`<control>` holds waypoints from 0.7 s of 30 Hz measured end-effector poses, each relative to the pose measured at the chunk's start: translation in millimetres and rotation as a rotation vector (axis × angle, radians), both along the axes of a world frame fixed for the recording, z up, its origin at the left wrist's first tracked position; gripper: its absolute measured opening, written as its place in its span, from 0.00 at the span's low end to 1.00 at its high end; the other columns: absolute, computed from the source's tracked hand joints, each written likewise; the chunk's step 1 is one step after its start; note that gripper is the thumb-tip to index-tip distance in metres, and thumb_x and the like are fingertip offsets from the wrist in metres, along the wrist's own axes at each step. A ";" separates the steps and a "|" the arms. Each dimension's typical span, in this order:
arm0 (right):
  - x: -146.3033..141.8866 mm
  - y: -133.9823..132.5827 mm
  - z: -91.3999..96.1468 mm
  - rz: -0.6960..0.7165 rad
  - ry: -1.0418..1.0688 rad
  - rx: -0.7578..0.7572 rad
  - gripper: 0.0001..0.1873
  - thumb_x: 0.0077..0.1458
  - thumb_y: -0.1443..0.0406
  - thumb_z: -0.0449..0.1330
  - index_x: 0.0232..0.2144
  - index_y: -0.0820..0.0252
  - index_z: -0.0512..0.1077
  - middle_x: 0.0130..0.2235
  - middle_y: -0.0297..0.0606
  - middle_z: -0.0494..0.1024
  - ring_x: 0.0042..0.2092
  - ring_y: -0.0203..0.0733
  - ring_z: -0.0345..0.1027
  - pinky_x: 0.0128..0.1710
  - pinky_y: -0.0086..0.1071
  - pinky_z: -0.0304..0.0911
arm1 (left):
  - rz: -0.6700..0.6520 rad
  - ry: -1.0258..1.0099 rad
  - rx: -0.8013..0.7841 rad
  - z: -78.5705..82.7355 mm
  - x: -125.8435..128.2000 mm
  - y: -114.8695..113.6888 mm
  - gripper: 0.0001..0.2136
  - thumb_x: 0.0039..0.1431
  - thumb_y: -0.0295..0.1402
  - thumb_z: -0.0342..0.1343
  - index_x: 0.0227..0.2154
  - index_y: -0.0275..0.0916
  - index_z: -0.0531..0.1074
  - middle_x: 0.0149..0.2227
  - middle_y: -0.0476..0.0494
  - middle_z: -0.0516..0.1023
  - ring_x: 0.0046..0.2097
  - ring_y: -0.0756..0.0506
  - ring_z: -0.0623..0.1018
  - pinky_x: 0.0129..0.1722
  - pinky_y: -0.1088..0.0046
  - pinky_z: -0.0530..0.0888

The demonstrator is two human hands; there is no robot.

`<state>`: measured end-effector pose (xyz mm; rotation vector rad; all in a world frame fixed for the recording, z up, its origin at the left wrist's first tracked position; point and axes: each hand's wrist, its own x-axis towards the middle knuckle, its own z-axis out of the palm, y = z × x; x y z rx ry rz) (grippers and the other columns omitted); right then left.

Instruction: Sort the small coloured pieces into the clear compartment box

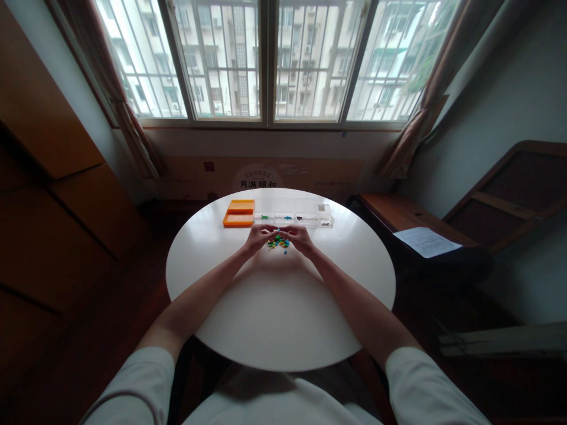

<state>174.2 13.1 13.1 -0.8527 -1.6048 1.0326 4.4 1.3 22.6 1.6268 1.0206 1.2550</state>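
Note:
My left hand (260, 237) and my right hand (298, 237) meet over the table, fingertips pinched together. Between them shows a small blue piece (279, 229), too small to name more exactly. Right below the fingers lies a loose pile of tiny green, yellow and blue pieces (278, 242), partly hidden by the hands. Just beyond the hands stands a clear compartment box (312, 222) with a green piece (264, 217), blue pieces (287, 218) and a dark piece (299, 218) in separate compartments. An orange case (238, 223) lies open to its left.
Everything stands on a round white table (279, 319). To the right is a wooden bench (394, 212) with a sheet of paper (427, 242) close to it. Orange-brown cabinets (88, 206) stand on the left. A barred window (266, 65) is ahead, above a cardboard panel (319, 171).

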 end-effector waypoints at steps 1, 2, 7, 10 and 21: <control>0.1 0.6 -0.6 -0.003 -0.003 0.005 0.24 0.39 0.52 0.64 0.34 0.65 0.77 0.28 0.43 0.78 0.30 0.43 0.71 0.29 0.33 0.66 | -0.005 0.001 0.002 -0.3 -0.3 0.3 0.20 0.41 0.42 0.63 0.34 0.31 0.75 0.27 0.42 0.76 0.27 0.49 0.75 0.23 0.77 0.71; 0.2 1.1 -1.1 -0.006 -0.007 0.010 0.24 0.39 0.52 0.64 0.33 0.65 0.77 0.28 0.43 0.78 0.30 0.43 0.71 0.28 0.33 0.66 | -0.010 0.002 0.005 -0.6 -0.5 0.6 0.20 0.41 0.42 0.63 0.34 0.31 0.75 0.27 0.42 0.76 0.27 0.49 0.75 0.23 0.77 0.71; 0.3 2.4 -2.2 -0.007 -0.016 0.020 0.24 0.39 0.51 0.64 0.33 0.65 0.77 0.28 0.43 0.78 0.29 0.43 0.71 0.28 0.33 0.66 | -0.015 -0.008 0.012 -1.7 -0.7 1.4 0.19 0.41 0.41 0.64 0.33 0.31 0.76 0.26 0.43 0.76 0.26 0.50 0.75 0.23 0.77 0.70; 0.1 2.1 -1.4 -0.016 -0.022 0.030 0.24 0.39 0.51 0.64 0.33 0.65 0.77 0.28 0.43 0.78 0.29 0.43 0.71 0.28 0.33 0.66 | -0.014 -0.016 0.003 -2.3 -0.5 1.8 0.19 0.41 0.42 0.64 0.32 0.31 0.76 0.26 0.43 0.76 0.26 0.50 0.74 0.23 0.77 0.70; 1.1 4.5 -2.9 -0.037 -0.054 0.072 0.22 0.40 0.52 0.63 0.32 0.64 0.76 0.29 0.44 0.78 0.29 0.42 0.71 0.26 0.33 0.66 | -0.003 -0.013 0.008 -3.6 0.2 3.3 0.20 0.41 0.43 0.63 0.34 0.32 0.76 0.27 0.42 0.77 0.27 0.49 0.75 0.23 0.76 0.71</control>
